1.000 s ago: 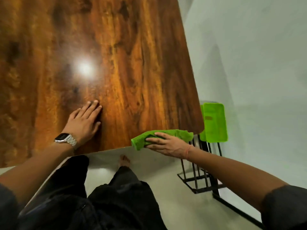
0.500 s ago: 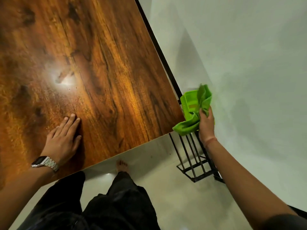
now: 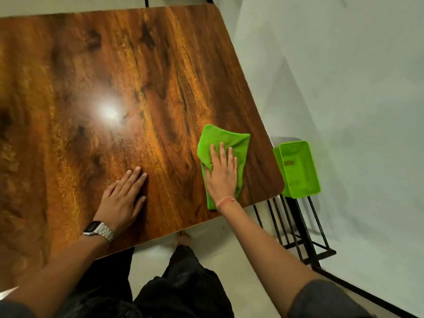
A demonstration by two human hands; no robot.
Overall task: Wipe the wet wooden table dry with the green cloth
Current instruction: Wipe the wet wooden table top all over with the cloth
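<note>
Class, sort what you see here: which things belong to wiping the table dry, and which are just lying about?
In use:
green cloth
wooden table
right hand, flat on the cloth
left hand, flat on the table

Lying about:
green plastic basket
black metal rack

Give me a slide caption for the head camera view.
Right hand presses green cloth flat on glossy wooden table; left hand braces beside it.

The desk [image 3: 137,88] is showing warm amber-brown wood grain with dark streaks, knots and a white glare spot, while the cloth [image 3: 223,140] lying on it is glowing bright lime green. The basket [image 3: 298,168] beside it is showing the same lime green on a black wire stand [image 3: 305,228], and a silver-banded watch [image 3: 98,230] with a black face is gleaming above black trousers [image 3: 183,288]
</note>
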